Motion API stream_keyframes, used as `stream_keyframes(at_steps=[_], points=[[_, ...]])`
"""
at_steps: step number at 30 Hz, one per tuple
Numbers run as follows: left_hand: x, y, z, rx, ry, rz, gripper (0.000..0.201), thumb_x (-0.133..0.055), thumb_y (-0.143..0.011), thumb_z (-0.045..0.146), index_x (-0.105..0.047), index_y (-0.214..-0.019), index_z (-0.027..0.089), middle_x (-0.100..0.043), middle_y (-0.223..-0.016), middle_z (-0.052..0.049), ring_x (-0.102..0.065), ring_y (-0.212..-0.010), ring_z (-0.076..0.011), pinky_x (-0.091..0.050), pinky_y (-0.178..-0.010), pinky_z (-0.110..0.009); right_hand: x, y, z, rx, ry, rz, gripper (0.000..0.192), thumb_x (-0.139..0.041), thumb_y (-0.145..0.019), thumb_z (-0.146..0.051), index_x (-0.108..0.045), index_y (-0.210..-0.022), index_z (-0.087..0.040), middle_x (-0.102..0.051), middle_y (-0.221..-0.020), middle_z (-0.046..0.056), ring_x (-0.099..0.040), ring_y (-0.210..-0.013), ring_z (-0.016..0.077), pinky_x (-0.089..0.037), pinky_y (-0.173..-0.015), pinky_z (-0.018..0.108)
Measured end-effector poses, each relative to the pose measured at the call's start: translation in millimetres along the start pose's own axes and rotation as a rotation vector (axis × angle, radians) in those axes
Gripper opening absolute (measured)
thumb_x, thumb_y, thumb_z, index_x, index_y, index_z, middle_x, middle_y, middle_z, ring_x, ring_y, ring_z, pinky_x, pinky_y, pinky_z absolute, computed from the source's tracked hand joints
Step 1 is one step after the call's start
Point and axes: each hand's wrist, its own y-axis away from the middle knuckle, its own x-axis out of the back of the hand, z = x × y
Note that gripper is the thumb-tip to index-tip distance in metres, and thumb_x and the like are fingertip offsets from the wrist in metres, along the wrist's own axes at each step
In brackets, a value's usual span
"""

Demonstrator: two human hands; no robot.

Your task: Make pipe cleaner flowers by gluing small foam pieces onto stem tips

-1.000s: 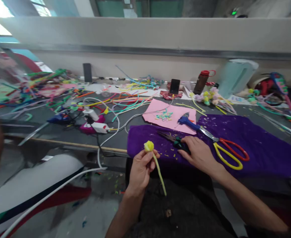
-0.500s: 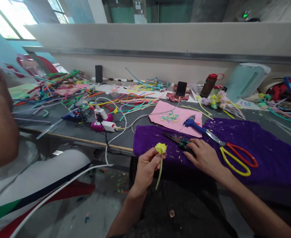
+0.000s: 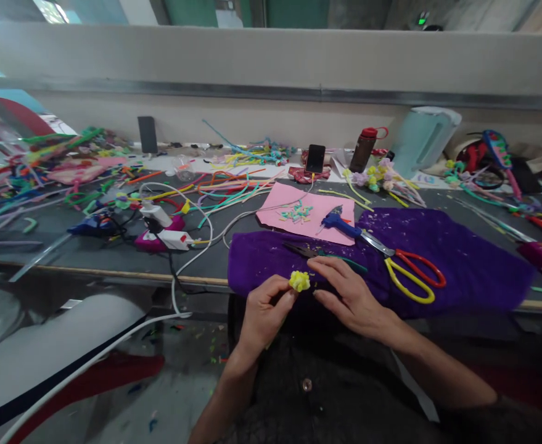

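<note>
A yellow flower (image 3: 299, 282) is pinched at its underside between the thumb and fingers of the left hand (image 3: 264, 313), above the near edge of the purple cloth (image 3: 259, 256). The right hand (image 3: 354, 302) is held spread beside it — nothing is gripped, though whether the pliers (image 3: 308, 251) behind are touched cannot be told. The flower is judged light, soft and easily crushed — best held beneath the bloom, its petals left unpressed.
</note>
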Motion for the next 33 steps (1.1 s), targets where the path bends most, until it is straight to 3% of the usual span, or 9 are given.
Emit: stream_keyframes(at_steps=[5, 11, 20, 25, 33], points=[[0.5, 0.1, -3.2, -0.006, -0.025, -0.026, 0.008, -0.06, -0.07, 0.02, -0.069, -0.069, 0.019, -0.06, -0.072, -0.003, -0.052, -0.068, -0.0151, -0.039, -0.067, -0.024, -6.9, 2.7, 0.0, 0.034, -0.018, -0.03, 0.046, -0.046, -0.086, -0.029, -0.037, -0.131, -0.024, -0.045, -0.127, 0.008, -0.04, -0.119, 0.0202, -0.037, -0.099, 0.04], [-0.2, 0.7, -7.6, -0.009, -0.053, -0.064, 0.009, -0.059, -0.072, 0.021, -0.067, -0.069, 0.018, -0.059, -0.072, -0.002, -0.052, -0.069, -0.0148, -0.039, -0.067, -0.023, -6.7, 5.9, -1.9, -0.037, -0.021, -0.015, 0.054, -0.046, -0.086, -0.031, -0.029, -0.136, -0.024, -0.042, -0.13, 0.009, -0.037, -0.121, 0.0199, -0.035, -0.101, 0.04], [1.2, 0.9, -16.3, -0.045, -0.118, -0.11, 0.011, -0.056, -0.075, 0.023, -0.064, -0.073, 0.016, -0.059, -0.073, -0.003, -0.052, -0.069, -0.0138, -0.04, -0.066, -0.023, -9.0, 4.3, 0.2, 0.008, -0.08, -0.029, 0.048, -0.049, -0.085, -0.028, -0.037, -0.131, -0.025, -0.045, -0.126, 0.008, -0.04, -0.118, 0.0199, -0.037, -0.099, 0.039], [1.0, 1.2, -17.7, -0.079, -0.145, -0.145, 0.012, -0.054, -0.078, 0.022, -0.063, -0.073, 0.015, -0.058, -0.073, -0.002, -0.053, -0.069, -0.0129, -0.04, -0.066, -0.022, -4.9, 0.5, 3.0, -0.008, -0.206, -0.036, 0.054, -0.054, -0.082, -0.029, -0.034, -0.133, -0.024, -0.045, -0.126, 0.007, -0.04, -0.118, 0.0193, -0.035, -0.1, 0.038], [2.0, 2.1, -19.2, -0.069, -0.17, -0.182, 0.012, -0.054, -0.078, 0.022, -0.062, -0.072, 0.015, -0.056, -0.072, -0.001, -0.051, -0.068, -0.0121, -0.039, -0.064, -0.022, -0.7, -4.3, 8.9, 0.008, -0.298, -0.015, 0.05, -0.06, -0.078, -0.031, -0.045, -0.125, -0.025, -0.051, -0.12, 0.007, -0.047, -0.112, 0.02, -0.04, -0.093, 0.038]])
